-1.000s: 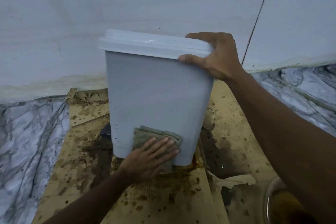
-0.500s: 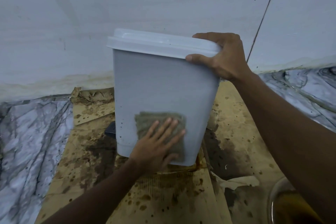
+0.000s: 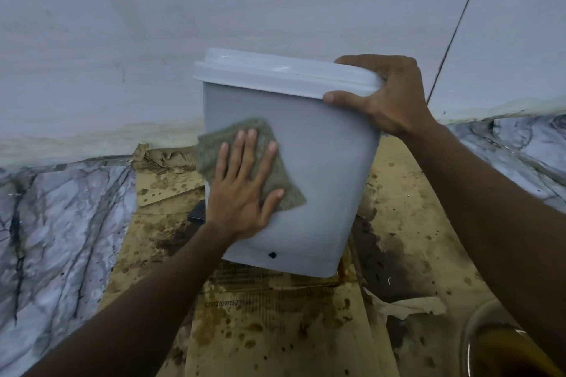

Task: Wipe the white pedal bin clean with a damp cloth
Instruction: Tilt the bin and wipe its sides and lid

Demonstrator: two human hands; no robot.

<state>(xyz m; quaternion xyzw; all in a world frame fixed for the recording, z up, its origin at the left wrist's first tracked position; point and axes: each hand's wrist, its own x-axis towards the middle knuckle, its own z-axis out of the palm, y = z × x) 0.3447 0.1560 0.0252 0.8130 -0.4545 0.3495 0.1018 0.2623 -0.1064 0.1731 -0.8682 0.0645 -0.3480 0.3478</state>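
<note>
From the head view, the left hand [image 3: 242,193] and its cloth [image 3: 263,159] have climbed from the bin's foot to mid-height, near its left edge. The one white pedal bin [image 3: 321,168] stands tilted on stained cardboard [image 3: 269,324], lid shut, a dark spot near its base. Left fingers lie flat and spread on the one greenish cloth; the right hand [image 3: 389,95] grips the lid's corner.
</note>
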